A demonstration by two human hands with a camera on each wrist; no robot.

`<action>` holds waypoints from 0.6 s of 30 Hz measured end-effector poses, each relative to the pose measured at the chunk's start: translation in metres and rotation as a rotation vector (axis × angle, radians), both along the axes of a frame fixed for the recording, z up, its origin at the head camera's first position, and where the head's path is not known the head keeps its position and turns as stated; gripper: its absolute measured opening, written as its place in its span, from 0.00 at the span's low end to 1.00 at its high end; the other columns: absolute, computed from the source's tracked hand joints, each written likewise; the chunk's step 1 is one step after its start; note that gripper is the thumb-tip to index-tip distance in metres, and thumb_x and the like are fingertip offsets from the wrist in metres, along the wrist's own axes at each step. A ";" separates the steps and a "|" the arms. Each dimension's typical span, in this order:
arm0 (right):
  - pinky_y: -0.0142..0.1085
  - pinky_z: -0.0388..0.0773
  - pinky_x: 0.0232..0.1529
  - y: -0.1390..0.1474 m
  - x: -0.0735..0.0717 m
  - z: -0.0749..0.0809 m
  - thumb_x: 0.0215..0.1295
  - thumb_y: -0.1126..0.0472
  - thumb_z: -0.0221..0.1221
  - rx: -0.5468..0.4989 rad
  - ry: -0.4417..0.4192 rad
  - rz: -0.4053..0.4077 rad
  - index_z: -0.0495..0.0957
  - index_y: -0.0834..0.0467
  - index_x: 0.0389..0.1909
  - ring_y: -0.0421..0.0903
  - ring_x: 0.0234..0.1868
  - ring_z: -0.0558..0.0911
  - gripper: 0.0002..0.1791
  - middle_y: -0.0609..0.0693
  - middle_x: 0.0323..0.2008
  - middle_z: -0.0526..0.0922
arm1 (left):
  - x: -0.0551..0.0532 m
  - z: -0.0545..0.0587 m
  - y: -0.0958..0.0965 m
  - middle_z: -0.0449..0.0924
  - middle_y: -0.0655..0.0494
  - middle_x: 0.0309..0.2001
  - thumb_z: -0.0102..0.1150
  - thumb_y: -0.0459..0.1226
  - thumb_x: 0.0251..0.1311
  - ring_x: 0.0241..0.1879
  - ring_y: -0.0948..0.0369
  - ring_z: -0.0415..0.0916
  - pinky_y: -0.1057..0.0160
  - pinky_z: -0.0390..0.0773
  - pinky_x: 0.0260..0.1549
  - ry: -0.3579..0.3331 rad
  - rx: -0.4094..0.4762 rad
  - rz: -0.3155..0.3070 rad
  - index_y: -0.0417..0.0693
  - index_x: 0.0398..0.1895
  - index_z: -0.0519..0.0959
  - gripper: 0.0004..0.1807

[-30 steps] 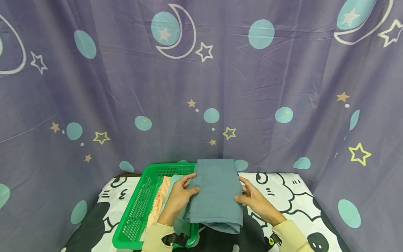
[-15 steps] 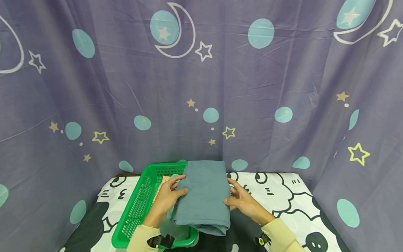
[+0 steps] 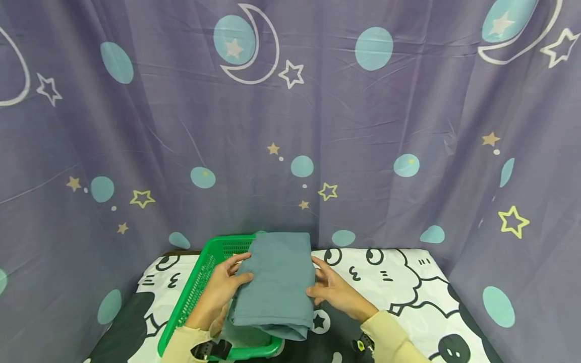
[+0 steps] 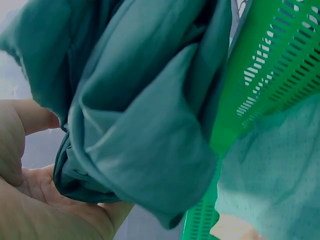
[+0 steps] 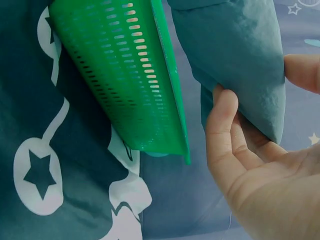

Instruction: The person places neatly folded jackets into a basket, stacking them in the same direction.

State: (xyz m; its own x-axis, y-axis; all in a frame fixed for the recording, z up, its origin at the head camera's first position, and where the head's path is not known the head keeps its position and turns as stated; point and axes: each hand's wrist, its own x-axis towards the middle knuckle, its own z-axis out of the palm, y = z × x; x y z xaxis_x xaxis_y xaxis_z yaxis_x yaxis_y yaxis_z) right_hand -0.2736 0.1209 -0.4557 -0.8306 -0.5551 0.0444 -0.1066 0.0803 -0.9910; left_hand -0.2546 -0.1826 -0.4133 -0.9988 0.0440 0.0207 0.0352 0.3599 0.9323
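A folded grey-blue cloth [image 3: 277, 287] is held up between my two hands, over the right part of a green plastic basket [image 3: 189, 290]. My left hand [image 3: 221, 286] grips its left edge, thumb on top. On the opposite edge, my right hand [image 3: 338, 292] pinches it, with fingers underneath. From below, the left wrist view shows the cloth [image 4: 145, 135] drooping in loose folds beside the basket wall. In the right wrist view, curled fingers [image 5: 222, 130] support the cloth [image 5: 240, 55], beyond the basket's outer side.
Inside the basket lies a light teal cloth [image 4: 275, 165] with a bit of peach fabric [image 4: 232, 227] by it. The basket stands on a bedspread [image 3: 390, 282] with black-and-white cartoon print. A purple curtain [image 3: 290, 111] with moons and stars hangs behind.
Both hands have moved left together, carrying the folded cloth from beside the basket's right side to over it. The cloth now covers more of the basket and its contents in the head view.
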 end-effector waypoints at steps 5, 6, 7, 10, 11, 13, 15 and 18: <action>0.39 0.81 0.43 -0.011 -0.001 0.002 0.70 0.61 0.60 0.013 -0.007 0.018 0.37 0.55 0.83 0.45 0.51 0.81 0.51 0.63 0.77 0.62 | 0.001 0.000 -0.010 0.61 0.35 0.76 0.63 0.34 0.67 0.78 0.36 0.52 0.36 0.74 0.62 -0.030 0.003 0.012 0.51 0.73 0.70 0.31; 0.40 0.81 0.44 -0.013 -0.002 0.002 0.70 0.61 0.61 0.014 -0.011 0.022 0.37 0.55 0.84 0.45 0.51 0.80 0.51 0.63 0.77 0.61 | 0.002 0.000 -0.012 0.61 0.35 0.77 0.63 0.34 0.67 0.78 0.36 0.51 0.36 0.74 0.62 -0.039 0.005 0.017 0.51 0.74 0.70 0.31; 0.40 0.81 0.44 -0.015 -0.002 0.002 0.70 0.61 0.61 0.014 -0.013 0.024 0.37 0.54 0.84 0.44 0.52 0.80 0.51 0.63 0.78 0.61 | 0.002 -0.001 -0.015 0.60 0.36 0.77 0.62 0.34 0.67 0.79 0.36 0.50 0.35 0.73 0.62 -0.049 0.007 0.022 0.52 0.74 0.70 0.32; 0.39 0.81 0.43 -0.021 -0.003 0.001 0.69 0.62 0.62 0.007 -0.019 0.031 0.38 0.53 0.84 0.43 0.48 0.81 0.52 0.62 0.78 0.60 | 0.003 -0.001 -0.021 0.57 0.38 0.79 0.62 0.34 0.67 0.80 0.37 0.48 0.34 0.70 0.65 -0.069 0.005 0.029 0.53 0.75 0.69 0.32; 0.39 0.80 0.43 -0.022 -0.003 0.000 0.69 0.62 0.63 0.001 -0.021 0.034 0.39 0.53 0.84 0.42 0.45 0.81 0.52 0.62 0.78 0.60 | 0.003 -0.001 -0.023 0.56 0.39 0.79 0.62 0.34 0.67 0.80 0.37 0.48 0.34 0.70 0.65 -0.073 0.003 0.031 0.53 0.75 0.69 0.32; 0.37 0.80 0.42 -0.025 -0.004 -0.001 0.68 0.63 0.64 -0.011 -0.027 0.043 0.39 0.53 0.84 0.40 0.39 0.79 0.53 0.62 0.78 0.61 | 0.002 -0.001 -0.027 0.56 0.38 0.79 0.62 0.35 0.67 0.79 0.36 0.48 0.33 0.68 0.66 -0.071 -0.013 0.028 0.52 0.75 0.69 0.32; 0.35 0.79 0.40 -0.028 -0.004 -0.002 0.67 0.64 0.64 -0.026 -0.038 0.052 0.38 0.54 0.84 0.40 0.34 0.77 0.54 0.62 0.78 0.60 | 0.001 -0.001 -0.030 0.57 0.37 0.79 0.63 0.35 0.67 0.79 0.36 0.49 0.33 0.68 0.66 -0.058 -0.033 0.029 0.51 0.75 0.69 0.32; 0.34 0.78 0.39 -0.033 -0.005 -0.003 0.65 0.64 0.65 -0.034 -0.051 0.058 0.38 0.55 0.84 0.39 0.32 0.76 0.55 0.63 0.78 0.60 | 0.000 0.000 -0.034 0.58 0.35 0.78 0.63 0.34 0.66 0.78 0.35 0.51 0.34 0.69 0.66 -0.041 -0.057 0.033 0.49 0.74 0.70 0.32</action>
